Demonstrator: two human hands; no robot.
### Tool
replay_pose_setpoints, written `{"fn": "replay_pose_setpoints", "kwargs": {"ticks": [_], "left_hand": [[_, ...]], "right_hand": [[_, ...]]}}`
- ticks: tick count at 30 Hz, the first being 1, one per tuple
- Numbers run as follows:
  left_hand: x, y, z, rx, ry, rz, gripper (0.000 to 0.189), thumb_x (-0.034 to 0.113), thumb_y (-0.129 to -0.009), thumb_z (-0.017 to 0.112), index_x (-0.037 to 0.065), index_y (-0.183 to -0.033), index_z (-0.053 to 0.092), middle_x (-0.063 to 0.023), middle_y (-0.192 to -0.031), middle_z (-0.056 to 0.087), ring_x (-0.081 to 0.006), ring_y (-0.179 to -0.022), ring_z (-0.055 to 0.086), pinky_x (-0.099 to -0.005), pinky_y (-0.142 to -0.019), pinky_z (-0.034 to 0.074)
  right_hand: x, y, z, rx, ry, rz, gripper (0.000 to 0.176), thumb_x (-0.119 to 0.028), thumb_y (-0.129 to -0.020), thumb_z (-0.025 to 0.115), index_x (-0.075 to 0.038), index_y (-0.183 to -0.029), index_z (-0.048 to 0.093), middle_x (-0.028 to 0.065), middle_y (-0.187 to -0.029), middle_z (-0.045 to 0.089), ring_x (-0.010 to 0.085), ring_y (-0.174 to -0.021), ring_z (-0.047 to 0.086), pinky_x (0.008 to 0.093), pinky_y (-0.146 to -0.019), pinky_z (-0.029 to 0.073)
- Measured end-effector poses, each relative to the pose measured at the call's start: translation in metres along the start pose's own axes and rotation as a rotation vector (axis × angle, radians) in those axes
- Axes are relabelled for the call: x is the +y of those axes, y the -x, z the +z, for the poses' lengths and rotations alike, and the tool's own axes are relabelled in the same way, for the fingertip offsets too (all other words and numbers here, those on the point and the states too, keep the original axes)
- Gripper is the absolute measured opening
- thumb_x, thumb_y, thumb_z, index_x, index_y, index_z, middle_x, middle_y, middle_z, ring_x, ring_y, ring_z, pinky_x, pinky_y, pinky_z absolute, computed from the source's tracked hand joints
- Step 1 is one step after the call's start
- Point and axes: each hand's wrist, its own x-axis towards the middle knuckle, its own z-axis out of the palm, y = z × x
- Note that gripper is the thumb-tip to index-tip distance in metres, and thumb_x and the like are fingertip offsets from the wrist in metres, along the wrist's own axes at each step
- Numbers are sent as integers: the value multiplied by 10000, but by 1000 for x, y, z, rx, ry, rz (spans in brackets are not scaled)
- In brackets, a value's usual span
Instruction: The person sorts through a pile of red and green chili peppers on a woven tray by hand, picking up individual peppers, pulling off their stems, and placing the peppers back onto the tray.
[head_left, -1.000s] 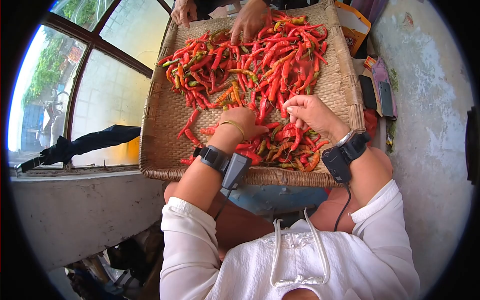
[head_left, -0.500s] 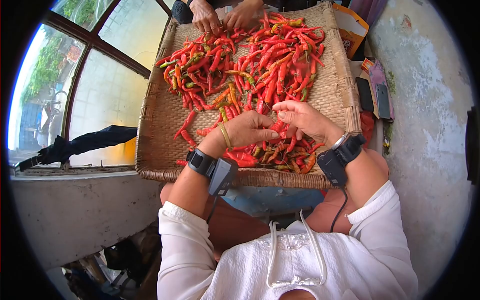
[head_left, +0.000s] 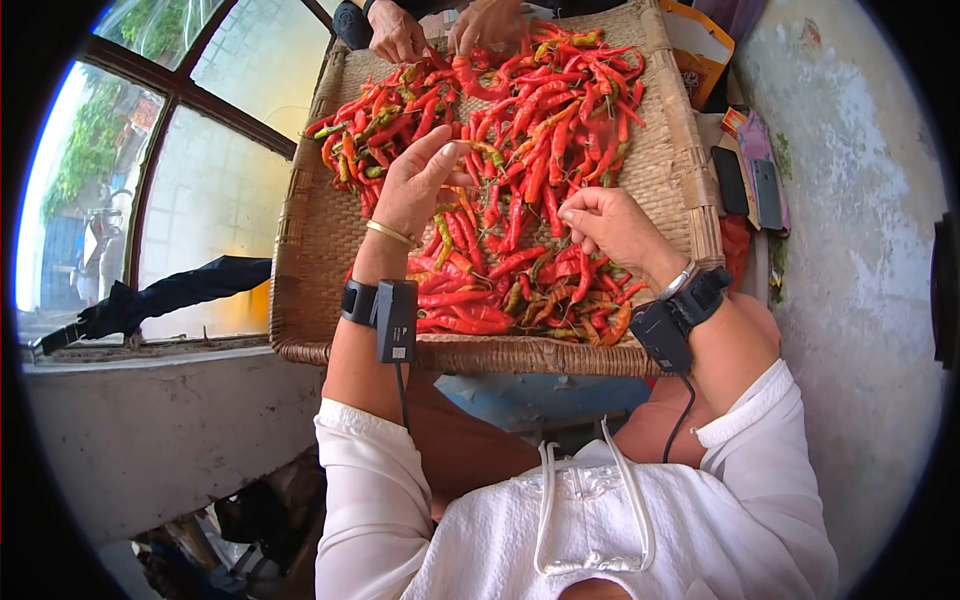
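Red chili peppers (head_left: pixel 540 130), a few of them green or orange, are heaped across a woven wicker tray (head_left: pixel 672 120). Above the left side of the heap is my left hand (head_left: pixel 415 190), fingers apart and nothing seen in them. My right hand (head_left: pixel 608 222) hovers over the right side, thumb and fingertips pinched together; whatever is between them is too small to make out. Close to my body, between and below my hands, lies a nearer pile of chili peppers (head_left: pixel 470 300), some shrivelled and brownish.
Across the tray, another person's hands (head_left: pixel 398 32) work among the chilies. A folded dark umbrella (head_left: pixel 180 290) rests on the window sill at left. Two phones (head_left: pixel 730 180) and an orange-yellow box (head_left: pixel 697 55) lie beside the tray, near the wall at right.
My left hand has moved away from my right, forward and left, and its fingers have spread. My right hand has stayed near its place, its fingers drawn into a pinch. The other person's hands moved slightly.
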Motion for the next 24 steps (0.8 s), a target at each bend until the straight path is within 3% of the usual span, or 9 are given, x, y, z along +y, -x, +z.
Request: {"fn": "replay_pose_setpoints", "kwargs": {"ticks": [2, 4, 6, 9, 12, 14, 16, 22, 24], "left_hand": [[-10, -1, -12, 20, -415, -16, 383, 236, -854, 542, -5, -1146, 484, -42, -911, 615, -68, -685, 573, -191, -563, 456], [-16, 1, -23, -48, -546, 6, 346, 225, -793, 613, 22, -1066, 554, -57, -897, 624, -119, -677, 592, -222, -566, 460], [-15, 13, -27, -391, -1301, -21, 261, 189, -700, 657, 77, -933, 626, -78, -862, 623, -198, -680, 592, -279, -604, 462], [-37, 26, -35, -554, -1455, 106, 224, 163, -622, 653, 111, -840, 650, -86, -827, 602, -254, -724, 574, -340, -675, 457], [-38, 37, -24, -532, -1579, 76, 214, 163, -624, 637, 105, -830, 645, -79, -806, 583, -259, -769, 559, -373, -723, 444], [-39, 35, -20, -522, -1536, 25, 208, 164, -639, 625, 110, -839, 643, -75, -805, 566, -257, -798, 556, -376, -716, 447], [-38, 29, -15, -456, -1387, 250, 174, 169, -692, 618, 86, -843, 637, -115, -807, 571, -277, -771, 575, -364, -701, 455], [-16, 38, 24, -426, -850, 93, 164, 145, -725, 624, 19, -828, 606, -142, -609, 561, -266, -555, 550, -348, -553, 431], [-26, 38, 31, -441, -830, 83, 155, 142, -728, 638, 9, -796, 597, -125, -600, 551, -199, -532, 522, -319, -524, 415]], "right_hand": [[-1, 1, 0, -15, -7, -3, 158, -150, -823, 527, 0, -829, 578, 23, -612, 547, 81, -493, 512, 215, -467, 426], [0, 0, 0, -22, 1, -1, 158, -149, -822, 528, 0, -830, 578, 22, -611, 545, 80, -492, 510, 213, -469, 428], [-1, 1, 0, -25, 6, -2, 157, -148, -822, 528, 1, -831, 577, 21, -610, 543, 79, -491, 508, 210, -472, 429], [-1, 1, -1, -52, -9, -8, 154, -145, -820, 529, 1, -837, 577, 20, -619, 544, 74, -495, 506, 208, -472, 431], [1, 1, 0, -73, -2, -4, 154, -147, -818, 533, -2, -843, 580, 21, -631, 547, 70, -504, 507, 209, -473, 433], [4, 0, 1, -128, 12, 3, 111, -99, -833, 507, -5, -862, 558, 5, -652, 529, 48, -497, 486, 182, -468, 413], [2, 1, 2, -144, 65, -7, 116, -90, -823, 519, -3, -890, 555, 4, -663, 530, 48, -517, 489, 185, -485, 416], [-5, 10, 9, -228, 151, -255, 208, -140, -741, 634, -9, -890, 569, 17, -647, 565, 83, -574, 524, 236, -558, 437], [-7, 11, 10, -235, 172, -282, 224, -142, -731, 645, -12, -896, 567, 21, -637, 562, 84, -580, 522, 242, -571, 435]]}}
